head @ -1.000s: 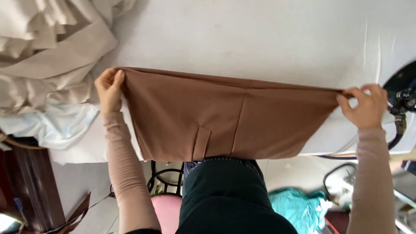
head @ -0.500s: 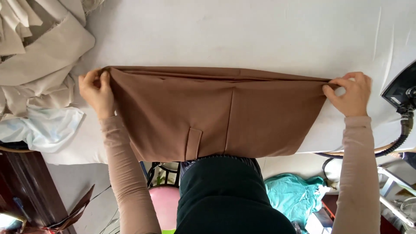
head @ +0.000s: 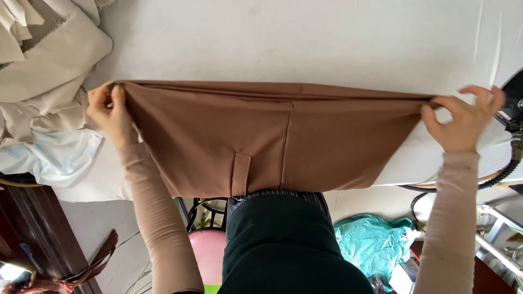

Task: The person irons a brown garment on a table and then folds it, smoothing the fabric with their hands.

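Across the middle of the frame, a brown garment (head: 261,136) lies stretched over a white padded table (head: 305,38) (its lower edge hangs off). At centre left the left hand (head: 109,111) pinches one end; at centre right the right hand (head: 463,117) pinches the other, fingers partly spread. Beige cloths (head: 43,60) are heaped at upper left.

White padded table (head: 305,38) in soft daylight, pale floor (head: 101,228) below, dark wooden furniture (head: 27,228) at left.

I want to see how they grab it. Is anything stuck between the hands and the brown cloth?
No. The left hand and right hand both pinch the brown cloth directly at its ends.
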